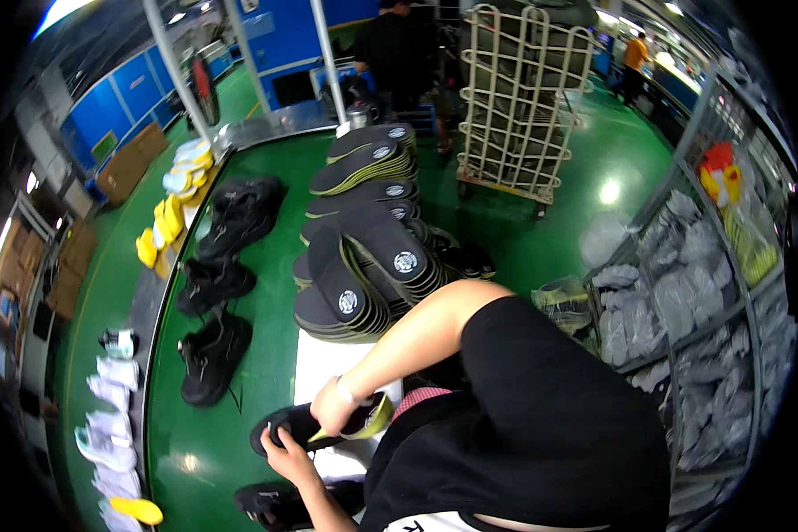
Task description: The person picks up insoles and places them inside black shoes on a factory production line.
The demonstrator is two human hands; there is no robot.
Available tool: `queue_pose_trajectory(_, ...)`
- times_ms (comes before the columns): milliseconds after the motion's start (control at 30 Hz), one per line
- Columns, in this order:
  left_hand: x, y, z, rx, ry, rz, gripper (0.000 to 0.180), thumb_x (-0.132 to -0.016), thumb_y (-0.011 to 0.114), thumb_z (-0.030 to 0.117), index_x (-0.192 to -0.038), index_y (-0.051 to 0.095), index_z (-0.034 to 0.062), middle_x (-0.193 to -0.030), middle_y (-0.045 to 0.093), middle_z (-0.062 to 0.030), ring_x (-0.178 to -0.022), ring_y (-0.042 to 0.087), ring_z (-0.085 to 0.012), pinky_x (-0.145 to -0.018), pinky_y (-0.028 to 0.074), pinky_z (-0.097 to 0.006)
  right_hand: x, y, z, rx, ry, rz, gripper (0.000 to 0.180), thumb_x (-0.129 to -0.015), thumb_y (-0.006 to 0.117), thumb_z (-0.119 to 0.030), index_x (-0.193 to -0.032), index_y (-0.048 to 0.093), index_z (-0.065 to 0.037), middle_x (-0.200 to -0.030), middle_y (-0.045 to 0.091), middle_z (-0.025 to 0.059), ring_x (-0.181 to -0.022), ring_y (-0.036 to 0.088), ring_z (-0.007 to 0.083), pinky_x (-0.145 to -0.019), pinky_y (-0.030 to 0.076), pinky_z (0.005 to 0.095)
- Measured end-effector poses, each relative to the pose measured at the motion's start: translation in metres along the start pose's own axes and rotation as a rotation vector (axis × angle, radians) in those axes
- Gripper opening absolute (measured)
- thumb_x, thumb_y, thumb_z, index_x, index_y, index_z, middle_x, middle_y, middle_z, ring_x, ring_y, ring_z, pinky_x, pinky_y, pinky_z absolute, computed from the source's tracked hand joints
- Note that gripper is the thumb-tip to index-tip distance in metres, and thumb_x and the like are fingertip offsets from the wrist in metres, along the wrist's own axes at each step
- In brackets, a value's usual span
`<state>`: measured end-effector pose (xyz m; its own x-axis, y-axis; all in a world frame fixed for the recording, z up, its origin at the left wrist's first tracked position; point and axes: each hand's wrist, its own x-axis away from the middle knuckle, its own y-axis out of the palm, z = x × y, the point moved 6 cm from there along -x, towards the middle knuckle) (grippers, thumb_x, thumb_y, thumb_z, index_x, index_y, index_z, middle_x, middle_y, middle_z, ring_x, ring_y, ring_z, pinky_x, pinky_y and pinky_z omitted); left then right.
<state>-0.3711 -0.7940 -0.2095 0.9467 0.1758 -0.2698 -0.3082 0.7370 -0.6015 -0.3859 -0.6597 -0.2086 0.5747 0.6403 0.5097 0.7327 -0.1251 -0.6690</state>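
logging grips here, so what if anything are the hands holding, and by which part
Left hand holds a black shoe near its leftmost end; right hand is at the yellow-green insole, exact grip hidden.

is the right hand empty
No, the right hand holds a lime-edged insole at the black shoe that the left hand grips.

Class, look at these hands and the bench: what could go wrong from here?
The insole in the right hand might crease or slip against the shoe held by the left hand.

The right forearm passes close to the piled insoles, so a bump could perhaps topple them.
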Motion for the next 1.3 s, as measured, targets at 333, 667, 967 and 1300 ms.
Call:
queue_pose_trajectory(333, 0.004, 0.010, -0.018, -0.030, -0.010, 0.036, 0.030, -0.085, 0.045, 0.022, -0.100, 0.048, -0.0037, -0.092, 0.056, -0.0238, -0.083, 0.055, -0.0370, -0.071, 0.043, -0.039, -0.024, 0.029, -0.010, 0.762, 0.104, 0.054, 0.032, -0.065, 0.059, -0.031, -0.088, 0.064, -0.009, -0.092, 0.059, 0.0072, -0.092, 0.050, 0.0224, -0.075, 0.034, 0.0385)
queue_pose_trajectory(667, -0.001, 0.006, -0.023, 0.105, -0.074, 0.066, 0.030, -0.082, 0.051, 0.023, -0.101, 0.052, -0.0011, -0.093, 0.058, -0.0193, -0.083, 0.058, -0.0286, -0.074, 0.044, -0.034, 0.028, 0.001, -0.006, 0.441, -0.145, 0.228, 0.019, -0.055, 0.056, -0.018, -0.067, 0.065, -0.006, -0.064, 0.060, 0.0129, -0.064, 0.060, 0.0283, -0.058, 0.047, 0.0379)
queue_pose_trajectory(967, 0.003, 0.014, -0.030, 0.117, -0.157, 0.108, 0.027, -0.079, 0.053, 0.027, -0.095, 0.054, 0.0050, -0.077, 0.060, -0.0195, -0.076, 0.058, -0.0356, -0.068, 0.045, -0.039, -0.024, 0.022, -0.030, 0.695, -0.121, 0.113, 0.017, -0.066, 0.053, -0.011, -0.073, 0.064, -0.001, -0.075, 0.060, 0.0174, -0.071, 0.059, 0.0292, -0.063, 0.048, 0.0368)
queue_pose_trajectory(1300, 0.008, 0.006, -0.027, 0.065, -0.170, 0.110, 0.023, -0.080, 0.052, 0.023, -0.094, 0.051, 0.0035, -0.072, 0.060, -0.0167, -0.070, 0.058, -0.0338, -0.063, 0.044, -0.039, -0.047, 0.039, -0.013, 0.790, -0.145, -0.011, 0.016, -0.069, 0.051, -0.010, -0.076, 0.065, -0.004, -0.078, 0.061, 0.0143, -0.077, 0.060, 0.0264, -0.069, 0.048, 0.0341)
